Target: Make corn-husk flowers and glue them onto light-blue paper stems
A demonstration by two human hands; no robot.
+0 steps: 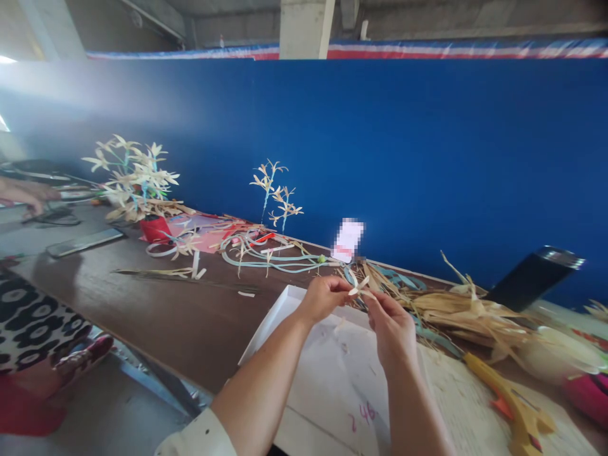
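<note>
Between my hands, over the far part of a shallow white box lid (332, 354), is a small cream flower (360, 287) with narrow pointed petals. My left hand (325, 297) pinches it from the left, fingers closed. From the right, my right hand (392, 323) grips one of its petals between thumb and fingers. Just beyond lie dried corn husks (441, 310), partly hidden by my right hand. A yellow glue gun (510, 399) rests on a printed sheet to the right of my right forearm.
Finished flower sprays stand in a red pot (155, 229) at left; two thin flower stems (266, 196) rise at the back. Pale tubing (280, 263), a phone (85, 242) and a black cylinder (534, 277) are on the table. Another person's hand (23, 193) is at far left.
</note>
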